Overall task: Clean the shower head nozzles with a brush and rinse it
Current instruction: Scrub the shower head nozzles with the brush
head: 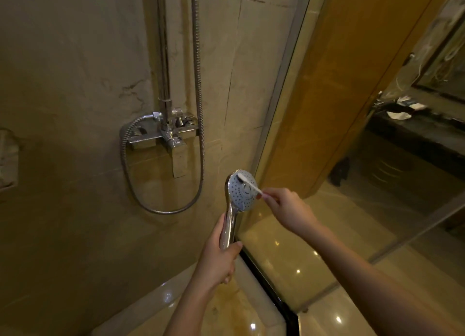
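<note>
The shower head [242,191] is a round pale-blue face dotted with dark nozzles, on a chrome handle; its long axis runs near upright, face turned toward the camera and slightly right; it is held in front of the tiled wall, beside the glass door [327,134]; the left hand [219,257] wraps its fingers round the handle; the right hand [284,205] pinches a slim white brush [249,183], its head lying on the upper nozzles; the metal hose [161,205] loops below the chrome mixer [163,134].
</note>
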`<state>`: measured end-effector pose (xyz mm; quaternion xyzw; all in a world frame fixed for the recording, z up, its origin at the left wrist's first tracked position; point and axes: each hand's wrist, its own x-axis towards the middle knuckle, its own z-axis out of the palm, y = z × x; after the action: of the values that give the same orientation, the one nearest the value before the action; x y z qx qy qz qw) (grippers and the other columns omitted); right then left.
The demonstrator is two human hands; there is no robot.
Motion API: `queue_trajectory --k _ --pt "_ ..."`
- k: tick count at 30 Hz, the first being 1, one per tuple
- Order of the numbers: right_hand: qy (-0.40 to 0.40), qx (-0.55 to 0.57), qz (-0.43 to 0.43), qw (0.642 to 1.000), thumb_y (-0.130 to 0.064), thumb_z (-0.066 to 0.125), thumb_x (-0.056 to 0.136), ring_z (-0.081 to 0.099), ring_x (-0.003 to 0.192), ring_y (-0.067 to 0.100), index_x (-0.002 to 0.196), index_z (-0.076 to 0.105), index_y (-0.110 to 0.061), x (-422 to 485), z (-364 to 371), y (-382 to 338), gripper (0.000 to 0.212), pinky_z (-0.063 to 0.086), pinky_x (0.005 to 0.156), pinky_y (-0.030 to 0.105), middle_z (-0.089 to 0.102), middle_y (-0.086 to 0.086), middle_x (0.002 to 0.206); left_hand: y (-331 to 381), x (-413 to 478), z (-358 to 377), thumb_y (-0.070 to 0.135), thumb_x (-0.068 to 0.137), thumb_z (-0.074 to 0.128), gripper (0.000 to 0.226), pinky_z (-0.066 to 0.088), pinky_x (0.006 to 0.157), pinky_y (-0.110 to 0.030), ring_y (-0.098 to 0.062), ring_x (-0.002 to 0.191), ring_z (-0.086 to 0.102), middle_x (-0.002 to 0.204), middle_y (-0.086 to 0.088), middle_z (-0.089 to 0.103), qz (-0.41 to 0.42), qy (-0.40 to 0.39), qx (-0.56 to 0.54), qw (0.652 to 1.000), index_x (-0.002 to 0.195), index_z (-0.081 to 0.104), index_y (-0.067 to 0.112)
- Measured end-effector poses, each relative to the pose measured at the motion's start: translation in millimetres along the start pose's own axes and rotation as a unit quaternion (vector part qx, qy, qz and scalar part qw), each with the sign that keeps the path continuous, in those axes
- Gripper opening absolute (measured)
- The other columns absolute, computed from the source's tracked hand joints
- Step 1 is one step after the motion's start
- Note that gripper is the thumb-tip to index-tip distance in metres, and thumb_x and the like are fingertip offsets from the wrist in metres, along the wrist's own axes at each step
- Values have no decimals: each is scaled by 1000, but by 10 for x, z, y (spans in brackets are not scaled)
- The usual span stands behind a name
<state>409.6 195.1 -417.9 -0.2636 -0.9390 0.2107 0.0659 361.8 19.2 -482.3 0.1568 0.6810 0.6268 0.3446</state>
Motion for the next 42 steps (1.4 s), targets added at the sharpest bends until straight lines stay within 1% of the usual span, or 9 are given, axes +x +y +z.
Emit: queue_trajectory --k 3,14,21,26,29,33,35,38,42 --pt "12 5 30 999 -36 42 99 50 57 1 120 63 -28 82 -73 26 31 38 52 21 58 -13 71 -10 -14 13 8 88 56 75 28 30 -18 -9 30 37 132 -27 49 0 -1 21 1000 141 22 49" --pt "-44 -64 -13 997 -37 41 99 56 64 5 118 62 -30 -62 -50 -46 29 51 61 27 60 -11 76 -12 -44 -16 8 88 55 73 29 32 -19 -8 30 37 129 -30 51 -2 12 31 999 137 25 52" --pt "-49 -62 10 997 -36 38 101 51 57 6 89 58 -25 -24 -38 -113 26 37 49 20 55 -8 68 -38 -36 17 10 88 56 74 29 31 -19 -8 32 37 133 -20 52 -9 0 14 1000 139 22 51" --pt "-18 -1 36 999 -37 37 100 52 57 11 73 47 -30 64 -119 -48 30 47 57 30 56 -4 68 35 -81 15 10 88 57 74 28 30 -18 -8 33 37 135 -33 44 -2 -8 11 1000 141 23 49" --pt "-50 -39 -4 998 -37 37 100 53 58 9 76 47 -32 -35 -45 -108 26 41 52 24 57 -4 69 30 -93 7 8 88 57 73 27 30 -18 -10 29 35 132 -33 46 2 -6 -3 1000 140 25 47" --pt "-34 -9 20 999 -37 38 100 56 61 12 76 50 -29 23 -99 -75 28 52 62 34 59 -2 71 105 -126 -26 5 89 55 72 25 30 -16 -10 29 32 129 -40 43 1 -4 -11 1000 143 25 42" --pt "-43 -5 23 999 -36 38 100 55 60 13 75 50 -29 -3 -65 -92 29 51 61 34 58 -2 70 130 -167 -23 5 89 54 72 25 30 -16 -9 29 32 119 -41 50 0 -10 -17 1000 144 24 40" --pt "-69 -28 -3 997 -36 36 101 54 60 13 74 49 -32 -82 -2 -165 30 49 59 32 56 -4 68 127 -160 -43 4 90 53 71 24 30 -15 -8 29 32 65 -15 59 9 -9 -36 999 144 25 39" --pt "-37 -36 3 999 -41 35 100 58 68 19 73 49 -29 -32 -63 -144 32 45 58 32 56 -4 69 180 -187 -15 5 90 52 69 24 31 -15 -7 31 31 48 0 51 19 -22 -42 999 143 26 41"
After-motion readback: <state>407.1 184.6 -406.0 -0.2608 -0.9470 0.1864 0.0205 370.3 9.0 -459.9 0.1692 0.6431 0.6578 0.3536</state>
